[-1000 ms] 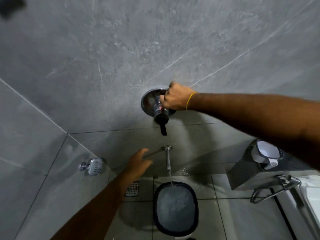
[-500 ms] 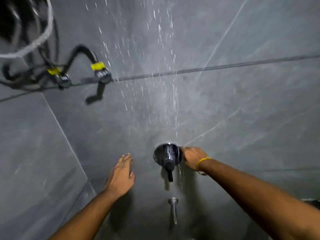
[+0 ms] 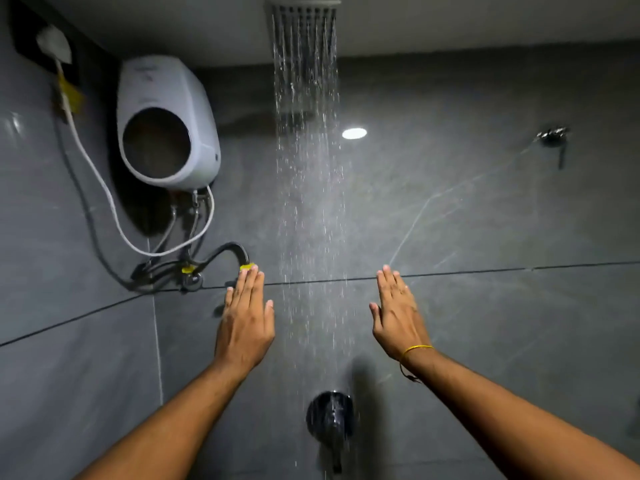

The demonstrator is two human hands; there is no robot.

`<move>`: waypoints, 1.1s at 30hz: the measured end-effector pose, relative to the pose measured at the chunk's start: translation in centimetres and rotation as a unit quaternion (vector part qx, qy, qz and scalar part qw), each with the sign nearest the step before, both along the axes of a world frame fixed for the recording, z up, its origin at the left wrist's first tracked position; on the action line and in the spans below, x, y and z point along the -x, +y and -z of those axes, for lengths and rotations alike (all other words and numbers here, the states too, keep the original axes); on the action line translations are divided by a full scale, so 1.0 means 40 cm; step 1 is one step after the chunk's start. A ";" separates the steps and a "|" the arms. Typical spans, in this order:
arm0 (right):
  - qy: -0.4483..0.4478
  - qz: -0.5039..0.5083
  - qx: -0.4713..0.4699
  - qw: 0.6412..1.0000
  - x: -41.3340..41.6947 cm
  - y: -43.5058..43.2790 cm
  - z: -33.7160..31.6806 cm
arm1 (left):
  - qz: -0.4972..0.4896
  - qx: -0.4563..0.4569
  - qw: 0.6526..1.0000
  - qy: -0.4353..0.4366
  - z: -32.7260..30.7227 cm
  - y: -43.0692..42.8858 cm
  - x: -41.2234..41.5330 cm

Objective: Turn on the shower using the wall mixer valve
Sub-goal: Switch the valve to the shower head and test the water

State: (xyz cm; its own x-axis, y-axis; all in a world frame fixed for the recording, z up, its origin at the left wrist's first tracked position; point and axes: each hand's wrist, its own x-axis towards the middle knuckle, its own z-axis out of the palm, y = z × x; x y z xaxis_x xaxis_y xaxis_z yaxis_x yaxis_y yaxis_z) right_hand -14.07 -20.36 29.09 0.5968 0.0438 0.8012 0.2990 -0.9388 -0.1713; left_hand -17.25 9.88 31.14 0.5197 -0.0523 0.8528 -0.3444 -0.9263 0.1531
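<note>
Left hand [image 3: 245, 327] and right hand [image 3: 398, 317] flat, empty, flanking shower head [image 3: 303, 10] spray above mixer valve [image 3: 330, 415]; water heater [image 3: 166, 123] upper left

Water [image 3: 306, 188] from shower head [image 3: 303, 10], between two flat hands.

Person, two bare forearms without sleeves: left hand [image 3: 245, 327] unadorned, no ring or band; right hand [image 3: 398, 322] with thin yellow thread bracelet [image 3: 415, 349] at wrist, loose dark end trailing below.
</note>
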 end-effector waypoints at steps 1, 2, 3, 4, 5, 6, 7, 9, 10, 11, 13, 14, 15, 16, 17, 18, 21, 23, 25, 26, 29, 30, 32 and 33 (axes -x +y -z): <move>-0.021 0.004 0.001 1.000 0.019 0.006 -0.026 | 0.001 0.000 1.000 -0.008 -0.020 -0.003 0.013; -0.038 0.005 0.000 0.999 0.037 0.012 -0.050 | 0.001 -0.001 1.000 -0.014 -0.036 -0.006 0.024; -0.053 0.002 -0.002 0.999 0.055 0.017 -0.073 | 0.005 -0.003 1.000 -0.021 -0.050 -0.010 0.035; -0.064 -0.003 -0.002 0.998 0.068 0.021 -0.091 | 0.009 -0.004 1.000 -0.027 -0.060 -0.013 0.042; -0.076 -0.005 0.000 0.997 0.081 0.024 -0.110 | 0.014 -0.004 0.999 -0.034 -0.071 -0.016 0.051; -0.086 -0.005 0.003 0.996 0.093 0.028 -0.125 | 0.019 -0.002 0.999 -0.039 -0.080 -0.018 0.059; -0.093 -0.004 0.006 0.996 0.104 0.032 -0.138 | 0.024 0.000 0.999 -0.044 -0.089 -0.020 0.065; -0.102 -0.006 0.010 0.995 0.121 0.040 -0.156 | 0.031 -0.001 0.998 -0.049 -0.102 -0.025 0.075; -0.105 -0.008 0.013 0.994 0.129 0.043 -0.161 | 0.031 -0.005 0.998 -0.051 -0.106 -0.028 0.081; -0.108 -0.011 0.017 0.994 0.135 0.045 -0.165 | 0.032 -0.008 0.998 -0.053 -0.109 -0.030 0.085; -0.111 -0.014 0.027 0.993 0.144 0.048 -0.172 | 0.029 -0.012 0.998 -0.054 -0.115 -0.032 0.093; -0.111 -0.013 0.031 0.993 0.147 0.049 -0.175 | 0.026 -0.013 0.998 -0.055 -0.118 -0.031 0.095; -0.113 -0.012 0.034 0.993 0.150 0.052 -0.179 | 0.023 -0.014 0.998 -0.056 -0.122 -0.028 0.097; -0.114 -0.011 0.036 0.993 0.153 0.056 -0.182 | 0.021 -0.015 0.998 -0.058 -0.126 -0.025 0.099; -0.115 -0.009 0.037 0.993 0.155 0.059 -0.184 | 0.019 -0.016 0.998 -0.059 -0.128 -0.021 0.100; -0.115 -0.007 0.039 0.993 0.157 0.061 -0.185 | 0.018 -0.017 0.998 -0.060 -0.129 -0.019 0.102; -0.119 -0.001 0.041 0.992 0.161 0.059 -0.185 | 0.016 -0.024 0.998 -0.059 -0.127 -0.018 0.103; -0.122 -0.001 0.039 0.992 0.162 0.058 -0.186 | 0.014 -0.029 0.998 -0.056 -0.126 -0.018 0.104; -0.124 0.000 0.039 0.992 0.161 0.061 -0.188 | 0.011 -0.032 0.998 -0.055 -0.126 -0.016 0.105; -0.124 0.001 0.039 0.991 0.159 0.063 -0.188 | 0.010 -0.032 0.998 -0.053 -0.126 -0.015 0.106; -0.122 0.001 0.039 0.992 0.154 0.069 -0.184 | 0.013 -0.037 0.998 -0.047 -0.122 -0.009 0.109; -0.121 0.001 0.039 0.992 0.152 0.071 -0.182 | 0.014 -0.039 0.998 -0.045 -0.123 -0.006 0.109; -0.121 0.003 0.043 0.992 0.148 0.069 -0.179 | 0.016 -0.044 0.998 -0.042 -0.128 -0.001 0.109; -0.122 0.004 0.046 0.991 0.145 0.066 -0.179 | 0.017 -0.046 0.998 -0.042 -0.133 0.001 0.108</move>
State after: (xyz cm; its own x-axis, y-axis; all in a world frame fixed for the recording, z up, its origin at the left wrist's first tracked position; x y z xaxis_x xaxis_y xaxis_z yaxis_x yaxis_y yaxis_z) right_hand -19.88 -17.70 36.27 0.3855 0.1206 0.9148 0.3142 -0.9493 -0.0073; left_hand -21.59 9.91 36.46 0.4429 -0.1487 0.8842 -0.3834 -0.9228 0.0369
